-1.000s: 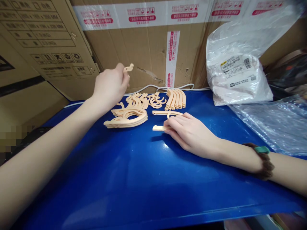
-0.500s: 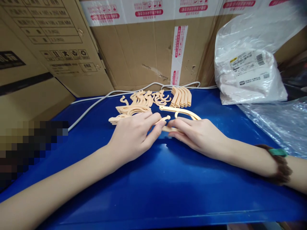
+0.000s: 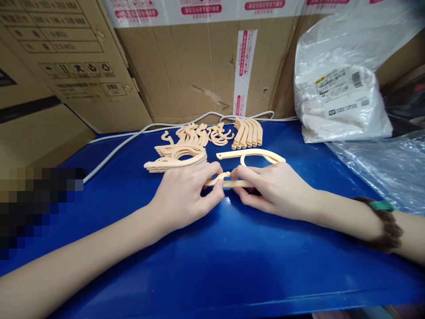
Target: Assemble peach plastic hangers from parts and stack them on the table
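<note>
Over the blue table, my left hand (image 3: 189, 190) is closed in a pinch on a small beige plastic hook (image 3: 224, 175), whose knobbed end shows past the fingertips. My right hand (image 3: 268, 186) grips a beige hanger arm (image 3: 237, 183) between thumb and fingers. The hook lies against the arm's left end; whether they are joined I cannot tell. Just behind my right hand rests another hanger arm (image 3: 239, 154) with a curved piece. Stacked hanger arms (image 3: 172, 163) lie beyond my left hand, partly covered by it.
Several loose hooks (image 3: 219, 134) and a row of curved arm pieces (image 3: 247, 133) lie at the back. A white cable (image 3: 114, 153) runs behind them along cardboard boxes (image 3: 186, 71). A plastic mailing bag (image 3: 345, 102) stands at right beside clear wrap (image 3: 388, 173).
My left hand has brought the hook down against the arm in my right hand. Both hands have dropped slightly, and the stacked arms show more. The view has shifted a little.
</note>
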`<action>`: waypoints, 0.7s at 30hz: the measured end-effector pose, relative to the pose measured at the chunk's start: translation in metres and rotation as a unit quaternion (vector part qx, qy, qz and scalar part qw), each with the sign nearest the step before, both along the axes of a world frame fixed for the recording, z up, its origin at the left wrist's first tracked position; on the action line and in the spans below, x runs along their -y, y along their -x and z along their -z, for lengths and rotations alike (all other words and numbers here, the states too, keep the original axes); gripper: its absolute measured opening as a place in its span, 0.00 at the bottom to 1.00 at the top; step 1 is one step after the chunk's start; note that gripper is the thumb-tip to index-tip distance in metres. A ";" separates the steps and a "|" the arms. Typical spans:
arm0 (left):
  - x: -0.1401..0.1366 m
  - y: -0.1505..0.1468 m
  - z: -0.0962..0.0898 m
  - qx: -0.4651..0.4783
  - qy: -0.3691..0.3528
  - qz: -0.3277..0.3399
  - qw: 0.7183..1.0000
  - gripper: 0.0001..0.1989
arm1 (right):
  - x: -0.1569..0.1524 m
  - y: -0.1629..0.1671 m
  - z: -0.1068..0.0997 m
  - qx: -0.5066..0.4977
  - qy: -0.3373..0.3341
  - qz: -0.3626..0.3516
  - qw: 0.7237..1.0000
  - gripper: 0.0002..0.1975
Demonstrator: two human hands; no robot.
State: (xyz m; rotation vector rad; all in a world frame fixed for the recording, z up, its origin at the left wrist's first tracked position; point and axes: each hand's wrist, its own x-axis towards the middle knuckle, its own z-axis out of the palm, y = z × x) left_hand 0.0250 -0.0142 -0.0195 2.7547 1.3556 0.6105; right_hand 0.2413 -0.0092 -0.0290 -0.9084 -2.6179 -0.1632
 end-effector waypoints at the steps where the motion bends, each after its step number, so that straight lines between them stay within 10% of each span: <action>1: 0.000 0.000 0.000 -0.001 0.000 0.006 1.000 0.12 | 0.000 0.000 0.000 -0.006 0.006 0.000 1.000 0.09; 21: 0.000 -0.002 0.001 -0.033 0.034 -0.016 0.999 0.11 | -0.002 0.001 0.001 0.043 0.046 -0.038 0.997 0.15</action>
